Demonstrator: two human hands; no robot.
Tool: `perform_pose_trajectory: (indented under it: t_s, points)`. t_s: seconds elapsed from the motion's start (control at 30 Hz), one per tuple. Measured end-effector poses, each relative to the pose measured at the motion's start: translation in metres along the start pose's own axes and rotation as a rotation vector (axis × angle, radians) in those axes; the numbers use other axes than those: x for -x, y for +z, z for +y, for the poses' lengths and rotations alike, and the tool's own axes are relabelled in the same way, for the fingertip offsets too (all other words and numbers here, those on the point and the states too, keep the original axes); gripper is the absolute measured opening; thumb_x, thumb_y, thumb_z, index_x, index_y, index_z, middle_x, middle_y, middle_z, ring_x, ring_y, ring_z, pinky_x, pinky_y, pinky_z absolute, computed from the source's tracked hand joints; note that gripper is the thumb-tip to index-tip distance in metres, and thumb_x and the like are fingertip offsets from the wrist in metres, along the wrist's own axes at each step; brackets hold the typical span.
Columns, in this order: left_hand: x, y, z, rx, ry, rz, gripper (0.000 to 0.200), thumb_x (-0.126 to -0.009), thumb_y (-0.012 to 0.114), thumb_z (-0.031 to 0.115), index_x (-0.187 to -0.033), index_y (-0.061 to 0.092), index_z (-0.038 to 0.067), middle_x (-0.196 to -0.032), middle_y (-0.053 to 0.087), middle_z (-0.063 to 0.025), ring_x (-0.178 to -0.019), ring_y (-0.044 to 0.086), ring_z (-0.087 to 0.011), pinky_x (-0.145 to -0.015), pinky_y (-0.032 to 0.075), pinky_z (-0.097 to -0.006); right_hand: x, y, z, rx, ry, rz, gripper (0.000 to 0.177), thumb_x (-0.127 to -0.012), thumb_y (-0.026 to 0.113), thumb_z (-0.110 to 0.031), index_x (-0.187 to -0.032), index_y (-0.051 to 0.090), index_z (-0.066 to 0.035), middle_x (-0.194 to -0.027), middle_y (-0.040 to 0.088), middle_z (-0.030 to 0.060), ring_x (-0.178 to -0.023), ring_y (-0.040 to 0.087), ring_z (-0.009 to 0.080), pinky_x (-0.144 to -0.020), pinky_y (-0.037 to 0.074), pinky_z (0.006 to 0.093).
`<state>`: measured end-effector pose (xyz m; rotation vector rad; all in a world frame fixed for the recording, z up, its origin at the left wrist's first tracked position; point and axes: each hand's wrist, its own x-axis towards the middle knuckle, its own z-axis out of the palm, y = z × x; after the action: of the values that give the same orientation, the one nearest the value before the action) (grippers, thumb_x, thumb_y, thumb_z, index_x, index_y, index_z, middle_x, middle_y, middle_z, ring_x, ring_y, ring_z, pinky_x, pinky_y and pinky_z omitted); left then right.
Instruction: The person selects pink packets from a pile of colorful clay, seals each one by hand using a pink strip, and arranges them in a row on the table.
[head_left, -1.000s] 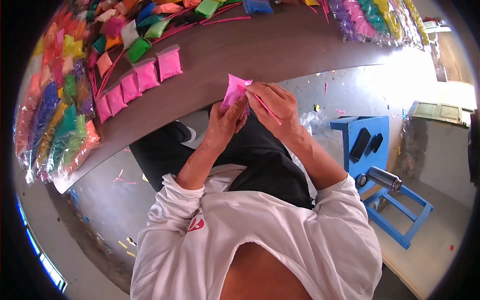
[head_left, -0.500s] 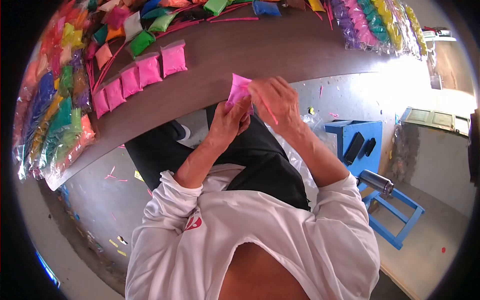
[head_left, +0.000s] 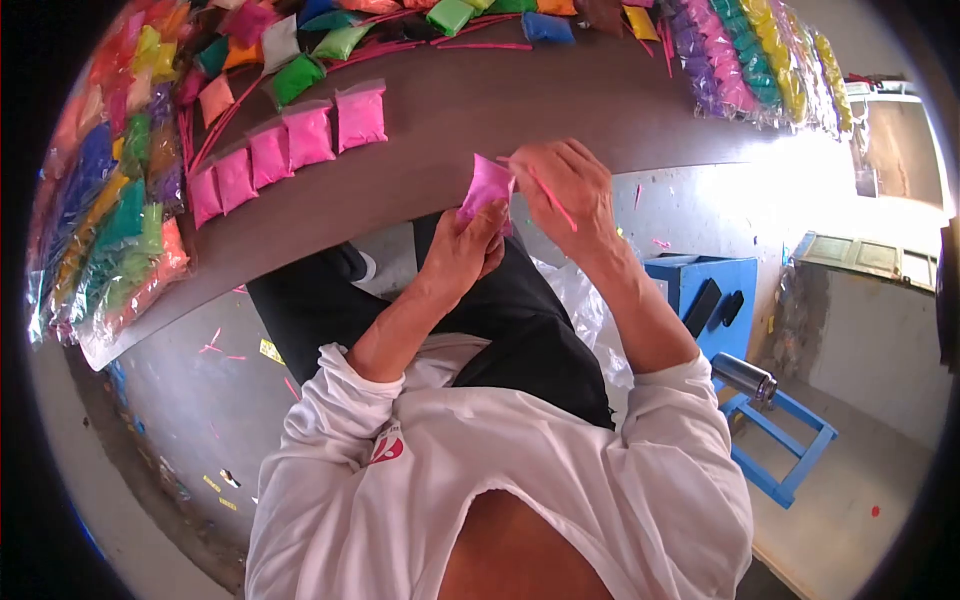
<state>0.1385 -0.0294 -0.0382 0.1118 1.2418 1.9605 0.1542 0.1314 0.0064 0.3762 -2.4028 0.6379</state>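
Observation:
A small pink packet [head_left: 488, 183] is pinched upright between the thumb and fingers of my left hand [head_left: 466, 245], just off the near edge of the dark table [head_left: 420, 130]. Beside its top right corner, my right hand [head_left: 568, 195] has its fingers curled round a thin pink strip [head_left: 553, 197] that slants down across the palm side. Whether the right fingertips touch the packet is hard to tell. To the left, a row of several pink packets [head_left: 310, 135] lies on the table.
Bundled colourful packets [head_left: 120, 210] cover the table's left end, and more bundles [head_left: 720, 60] lie at the back right. Loose packets and pink strips [head_left: 485, 46] line the far side. A blue stool [head_left: 775, 440], a metal flask [head_left: 743, 378] and a blue box [head_left: 665, 275] stand at the right.
My right hand has shifted slightly up and right, showing more of the packet's top. The packet stays in my left hand. The whole view has shifted a little.

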Motion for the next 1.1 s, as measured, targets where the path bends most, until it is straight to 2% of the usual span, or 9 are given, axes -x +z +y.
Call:
perform_pose_trajectory:
  t_s: [0.13,0.23,0.33,0.53,0.73,0.83,0.93,1.03,1.1]
  points:
    - [0.001,-0.002,-0.003,0.013,-0.02,-0.009,0.032,-0.095,0.056,0.037,-0.085,0.049,0.008,-0.058,0.04,0.0027,-0.043,0.038,-0.0072,-0.038,0.026,-0.023,0.003,0.004,-0.007,-0.04,-0.036,-0.103,0.014,-0.075,0.069,-0.002,-0.087,0.063,-0.004,-0.08,0.064,0.0101,-0.072,0.062,0.0289,-0.065,0.051,0.0374]
    - [0.001,-0.002,-0.001,0.033,0.058,-0.049,0.032,-0.095,0.056,0.039,-0.084,0.05,0.009,-0.058,0.04,0.0029,-0.043,0.038,-0.0068,-0.038,0.026,-0.0234,-0.003,0.005,0.005,0.024,-0.01,-0.119,0.014,-0.074,0.069,-0.003,-0.087,0.064,-0.004,-0.081,0.065,0.0104,-0.074,0.063,0.0286,-0.065,0.051,0.0371]
    - [0.003,0.0,0.002,0.064,-0.016,-0.002,0.034,-0.096,0.055,0.04,-0.083,0.05,0.009,-0.058,0.039,0.0033,-0.043,0.036,-0.0069,-0.038,0.025,-0.0237,-0.004,0.004,0.005,0.024,0.048,-0.098,0.014,-0.074,0.07,-0.003,-0.087,0.064,-0.004,-0.082,0.065,0.0107,-0.075,0.063,0.0283,-0.066,0.051,0.0373]
    - [0.002,-0.001,0.003,0.018,-0.028,-0.023,0.034,-0.097,0.052,0.039,-0.08,0.048,0.011,-0.057,0.036,0.0045,-0.043,0.034,-0.0055,-0.038,0.023,-0.0232,0.002,0.007,-0.002,-0.009,-0.057,-0.1,0.012,-0.075,0.067,-0.006,-0.086,0.062,-0.006,-0.08,0.063,0.0087,-0.073,0.062,0.0283,-0.066,0.051,0.0388]
    - [0.0,0.0,0.008,0.058,0.01,-0.033,0.032,-0.097,0.051,0.039,-0.08,0.048,0.012,-0.057,0.036,0.0053,-0.043,0.032,-0.005,-0.038,0.023,-0.0232,-0.007,0.008,0.006,0.025,0.084,-0.099,0.009,-0.076,0.067,-0.005,-0.085,0.063,-0.005,-0.079,0.063,0.0098,-0.075,0.062,0.029,-0.067,0.05,0.0386]
    - [0.004,-0.001,0.006,0.017,0.034,-0.03,0.032,-0.098,0.051,0.039,-0.079,0.047,0.012,-0.057,0.036,0.006,-0.043,0.032,-0.0048,-0.039,0.023,-0.0233,-0.01,0.003,0.003,-0.078,0.158,-0.11,0.007,-0.076,0.066,-0.005,-0.082,0.063,-0.004,-0.077,0.063,0.0101,-0.075,0.062,0.0297,-0.067,0.05,0.0391]
    - [0.005,0.0,0.006,0.034,0.011,-0.009,0.032,-0.097,0.051,0.039,-0.079,0.047,0.013,-0.058,0.036,0.0063,-0.044,0.032,-0.0047,-0.039,0.023,-0.0232,-0.016,0.005,-0.008,-0.113,0.046,-0.102,0.007,-0.076,0.066,-0.005,-0.082,0.064,-0.004,-0.076,0.063,0.0102,-0.075,0.061,0.03,-0.068,0.05,0.0396]
    - [0.001,-0.005,0.002,0.073,0.009,-0.041,0.033,-0.097,0.052,0.04,-0.078,0.048,0.013,-0.058,0.036,0.0063,-0.044,0.032,-0.0046,-0.04,0.023,-0.0232,-0.019,0.01,0.01,-0.006,0.062,-0.239,0.008,-0.076,0.067,-0.008,-0.082,0.064,-0.004,-0.079,0.064,0.0106,-0.077,0.062,0.0303,-0.069,0.05,0.0398]
    - [0.004,-0.007,-0.003,0.045,-0.023,-0.035,0.034,-0.097,0.052,0.041,-0.078,0.048,0.013,-0.058,0.036,0.0064,-0.044,0.032,-0.0045,-0.04,0.023,-0.0232,-0.022,0.007,0.018,-0.032,0.12,-0.218,0.007,-0.077,0.066,-0.009,-0.082,0.064,-0.004,-0.078,0.064,0.0109,-0.076,0.062,0.0304,-0.069,0.05,0.0401]
